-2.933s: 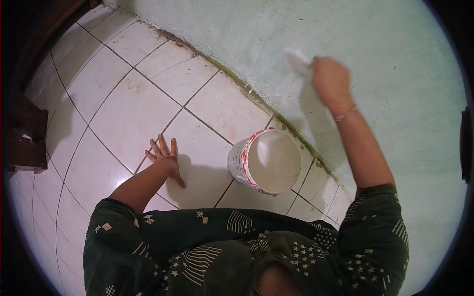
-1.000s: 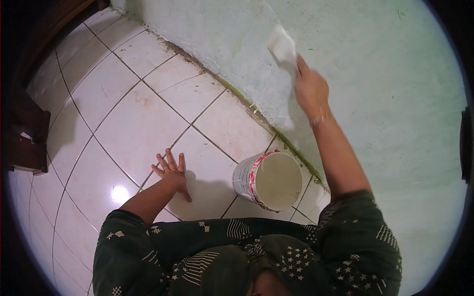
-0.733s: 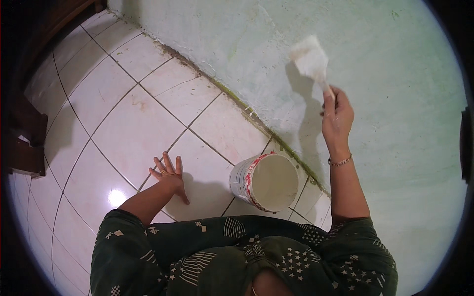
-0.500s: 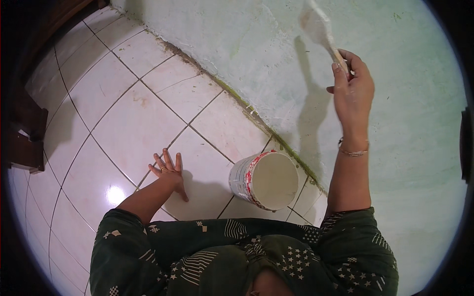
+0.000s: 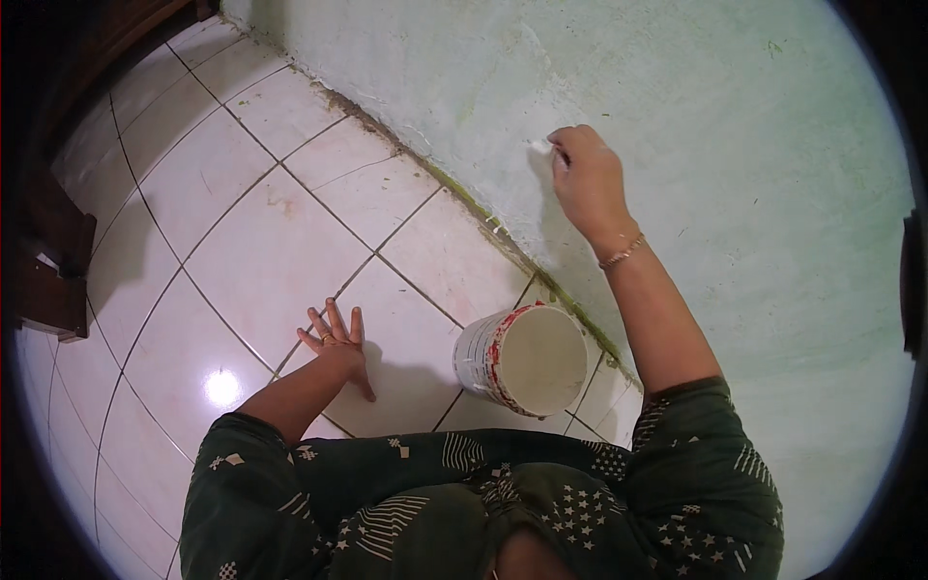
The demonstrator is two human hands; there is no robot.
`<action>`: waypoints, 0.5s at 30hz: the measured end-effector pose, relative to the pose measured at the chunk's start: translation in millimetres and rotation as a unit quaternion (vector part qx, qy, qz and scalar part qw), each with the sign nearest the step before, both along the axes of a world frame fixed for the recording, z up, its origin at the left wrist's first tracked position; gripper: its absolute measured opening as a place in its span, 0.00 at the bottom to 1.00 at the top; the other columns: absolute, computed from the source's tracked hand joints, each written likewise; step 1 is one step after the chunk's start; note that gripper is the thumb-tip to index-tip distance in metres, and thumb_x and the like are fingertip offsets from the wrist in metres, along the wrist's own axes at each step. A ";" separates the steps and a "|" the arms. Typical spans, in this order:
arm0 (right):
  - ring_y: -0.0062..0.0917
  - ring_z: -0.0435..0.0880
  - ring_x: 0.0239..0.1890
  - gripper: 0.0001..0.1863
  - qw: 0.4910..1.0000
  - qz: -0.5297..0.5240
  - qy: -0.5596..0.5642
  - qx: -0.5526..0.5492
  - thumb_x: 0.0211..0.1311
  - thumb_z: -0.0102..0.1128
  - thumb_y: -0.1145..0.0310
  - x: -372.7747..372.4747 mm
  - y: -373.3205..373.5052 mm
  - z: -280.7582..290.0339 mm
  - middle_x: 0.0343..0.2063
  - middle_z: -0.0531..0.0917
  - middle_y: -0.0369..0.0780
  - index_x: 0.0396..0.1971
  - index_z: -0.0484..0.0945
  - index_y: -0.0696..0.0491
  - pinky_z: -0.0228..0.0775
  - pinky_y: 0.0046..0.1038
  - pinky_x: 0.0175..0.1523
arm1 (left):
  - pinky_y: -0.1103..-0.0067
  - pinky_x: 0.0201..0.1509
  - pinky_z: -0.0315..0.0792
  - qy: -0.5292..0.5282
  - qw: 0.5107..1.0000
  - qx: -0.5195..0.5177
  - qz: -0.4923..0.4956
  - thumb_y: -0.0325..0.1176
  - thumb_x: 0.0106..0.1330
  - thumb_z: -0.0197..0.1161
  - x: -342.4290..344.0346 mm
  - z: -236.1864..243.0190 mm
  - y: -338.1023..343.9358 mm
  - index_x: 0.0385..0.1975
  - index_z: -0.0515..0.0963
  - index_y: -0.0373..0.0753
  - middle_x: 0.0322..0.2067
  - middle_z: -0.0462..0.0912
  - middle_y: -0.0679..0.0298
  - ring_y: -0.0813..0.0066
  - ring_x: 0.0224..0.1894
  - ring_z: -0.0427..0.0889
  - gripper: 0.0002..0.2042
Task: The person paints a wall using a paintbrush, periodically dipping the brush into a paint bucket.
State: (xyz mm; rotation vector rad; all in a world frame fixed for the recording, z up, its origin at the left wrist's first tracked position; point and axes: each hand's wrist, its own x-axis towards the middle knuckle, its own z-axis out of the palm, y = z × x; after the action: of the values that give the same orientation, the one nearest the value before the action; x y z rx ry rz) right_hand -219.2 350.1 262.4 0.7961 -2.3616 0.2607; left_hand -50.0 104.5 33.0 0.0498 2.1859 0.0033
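Note:
My right hand (image 5: 592,179) is closed on a paintbrush (image 5: 541,147), held up against the pale green wall (image 5: 735,174). Only a blurred white bit of the brush shows past the fingers; the hand hides the rest. Fingers spread, my left hand (image 5: 335,343) rests flat on the white tiled floor (image 5: 256,227) with nothing in it. Between my two arms stands a paint bucket (image 5: 546,362) with a red-smeared rim, its pale greenish-grey contents near the top. It touches neither hand.
A rough, yellow-green stained joint (image 5: 454,190) runs diagonally where wall meets floor. Dark wooden furniture (image 5: 53,256) stands at the far left, with another dark wooden piece (image 5: 116,39) at the upper left. A dark object (image 5: 913,285) sits at the right edge.
My right hand has swung left and down along the wall with the paintbrush, which showed more fully before. My left hand stays on the floor.

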 end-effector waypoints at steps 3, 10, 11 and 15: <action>0.36 0.80 0.30 0.09 0.994 -0.054 0.000 0.099 0.48 0.56 0.78 -4.3 -15.0 -6.0 0.29 0.76 0.44 0.32 0.75 0.55 0.73 0.32 0.30 | 0.31 0.56 0.37 0.009 1.000 -0.001 -0.008 0.63 0.24 0.77 0.0 0.7 -0.3 0.67 0.21 0.42 0.63 0.14 0.32 0.22 0.64 0.20 0.77; 0.36 0.79 0.28 0.13 0.987 -0.036 0.065 0.145 0.51 0.52 0.78 -19.9 -16.8 -13.5 0.30 0.73 0.43 0.39 0.73 0.56 0.73 0.32 0.30 | 0.31 0.56 0.37 0.006 1.000 -0.003 -0.008 0.63 0.24 0.77 1.1 -2.4 0.5 0.67 0.21 0.42 0.63 0.15 0.33 0.22 0.64 0.20 0.77; 0.35 0.79 0.29 0.15 0.989 -0.056 0.063 0.125 0.51 0.54 0.77 -22.4 -15.7 -12.6 0.31 0.73 0.43 0.42 0.73 0.56 0.73 0.31 0.31 | 0.31 0.56 0.37 0.006 1.000 -0.005 -0.006 0.63 0.24 0.77 1.4 -4.0 0.7 0.67 0.21 0.42 0.63 0.15 0.33 0.22 0.64 0.20 0.77; 0.35 0.78 0.30 0.16 0.996 -0.074 -0.018 -0.042 0.50 0.58 0.74 -34.7 -7.9 -6.5 0.31 0.75 0.44 0.42 0.75 0.57 0.73 0.33 0.34 | 0.31 0.56 0.37 0.002 1.000 -0.003 -0.001 0.63 0.24 0.77 2.0 -3.3 0.2 0.67 0.21 0.42 0.63 0.15 0.33 0.22 0.64 0.21 0.77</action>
State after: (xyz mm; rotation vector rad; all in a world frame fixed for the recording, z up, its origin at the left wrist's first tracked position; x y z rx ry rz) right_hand -253.9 342.2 256.0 0.5792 -2.4126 0.3129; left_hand -48.1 104.7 29.7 0.0488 2.1908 -0.0057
